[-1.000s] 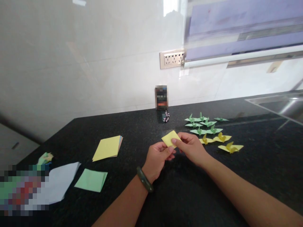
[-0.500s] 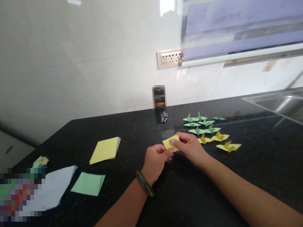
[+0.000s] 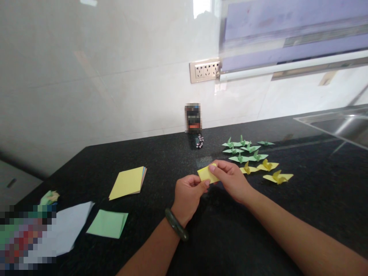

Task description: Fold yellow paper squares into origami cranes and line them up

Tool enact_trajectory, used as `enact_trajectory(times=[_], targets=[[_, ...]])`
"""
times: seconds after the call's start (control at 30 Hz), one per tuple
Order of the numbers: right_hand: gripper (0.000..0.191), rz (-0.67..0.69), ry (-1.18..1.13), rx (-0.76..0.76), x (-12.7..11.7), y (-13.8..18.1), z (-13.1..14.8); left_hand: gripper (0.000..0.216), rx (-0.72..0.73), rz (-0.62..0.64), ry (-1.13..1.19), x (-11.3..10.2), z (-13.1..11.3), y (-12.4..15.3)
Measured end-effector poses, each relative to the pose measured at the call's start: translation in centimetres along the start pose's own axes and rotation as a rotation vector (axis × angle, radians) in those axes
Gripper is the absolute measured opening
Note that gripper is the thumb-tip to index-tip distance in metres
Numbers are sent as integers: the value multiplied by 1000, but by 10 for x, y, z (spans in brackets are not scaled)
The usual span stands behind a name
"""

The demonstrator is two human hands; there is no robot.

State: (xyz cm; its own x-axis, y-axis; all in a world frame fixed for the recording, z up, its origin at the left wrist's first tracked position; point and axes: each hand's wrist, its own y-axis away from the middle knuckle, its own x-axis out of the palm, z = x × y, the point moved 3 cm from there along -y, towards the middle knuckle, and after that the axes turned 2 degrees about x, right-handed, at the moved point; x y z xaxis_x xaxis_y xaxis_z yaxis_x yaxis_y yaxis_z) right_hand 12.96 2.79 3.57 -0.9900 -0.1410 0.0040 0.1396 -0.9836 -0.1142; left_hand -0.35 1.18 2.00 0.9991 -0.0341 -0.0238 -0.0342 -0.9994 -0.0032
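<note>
Both my hands hold one small folded yellow paper [image 3: 206,174] just above the black counter [image 3: 161,153]. My left hand [image 3: 188,195], with a dark green bangle at the wrist, pinches its lower left edge. Fingers of my right hand [image 3: 231,180] are closed over its right side, the thumb on top. Behind my right hand lie several folded paper cranes, green ones [image 3: 244,149] farther back and yellow ones [image 3: 268,170] nearer.
A stack of square coloured sheets [image 3: 128,182], yellow on top, lies to the left. A folded green sheet [image 3: 108,224] and a pale blue sheet [image 3: 70,226] lie nearer the left edge. A dark object with beads [image 3: 195,132] stands against the wall; a metal sink [image 3: 342,124] is far right.
The yellow paper looks narrower now than a second ago, folded further between my fingers. My hands stayed in place; the view shifted slightly.
</note>
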Motion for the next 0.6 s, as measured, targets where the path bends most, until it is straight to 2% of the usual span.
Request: enact_trajectory(times=[0.2, 0.47, 0.6], targets=[[32, -36, 95, -58, -3, -1, -2, 18, 40, 51, 46, 3, 0, 0], [30, -8, 370, -236, 2, 3, 7, 26, 97, -43, -7, -3, -1, 0], [30, 0, 401, -246, 3, 4, 7, 35, 95, -62, 5, -3, 0, -1]])
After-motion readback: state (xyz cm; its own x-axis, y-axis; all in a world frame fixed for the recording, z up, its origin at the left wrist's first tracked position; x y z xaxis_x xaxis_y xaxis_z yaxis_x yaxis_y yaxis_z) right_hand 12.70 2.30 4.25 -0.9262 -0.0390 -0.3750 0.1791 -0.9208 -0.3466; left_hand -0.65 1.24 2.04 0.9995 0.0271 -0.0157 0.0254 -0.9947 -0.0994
